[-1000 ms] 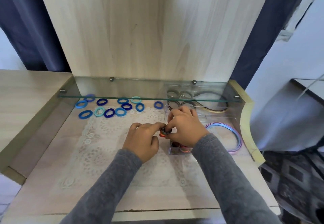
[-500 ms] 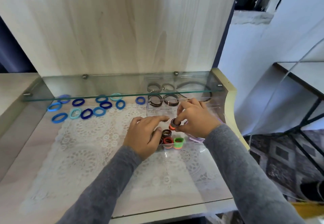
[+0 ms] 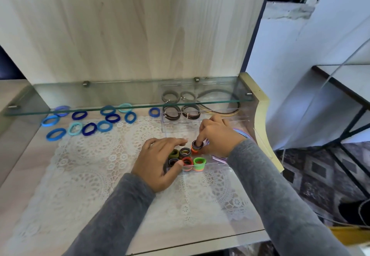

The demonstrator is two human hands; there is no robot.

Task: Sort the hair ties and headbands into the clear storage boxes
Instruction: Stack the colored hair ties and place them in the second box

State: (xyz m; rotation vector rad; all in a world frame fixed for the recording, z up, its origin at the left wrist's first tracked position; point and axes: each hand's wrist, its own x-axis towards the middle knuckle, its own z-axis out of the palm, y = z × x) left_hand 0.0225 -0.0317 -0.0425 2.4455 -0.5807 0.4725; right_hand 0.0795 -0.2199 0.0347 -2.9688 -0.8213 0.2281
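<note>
At the back row of the small clear plastic box [image 3: 212,165], the right hand [image 3: 218,141] pinches a dark-and-orange stack of hair ties [image 3: 197,147] that, released crooked, could topple the neighbouring stacks [image 3: 185,152] despite the loose-fingered left hand [image 3: 158,161] steadying the box.

My grey sleeves [image 3: 112,215] are soft matt knit. The white lace mat [image 3: 96,167] is openwork cloth on a pale, matt wood-grain board [image 3: 130,31]. The shelf [image 3: 124,97] is glossy glass on metal pegs [image 3: 86,83], the storage box [image 3: 212,168] is smooth clear plastic, and the hair ties [image 3: 112,117] are fuzzy cloth.

My left hand [image 3: 158,161] lies spread at the clear box's [image 3: 198,171] left side; my right hand [image 3: 218,141] pinches a hair-tie stack [image 3: 197,148] inside it.
</note>
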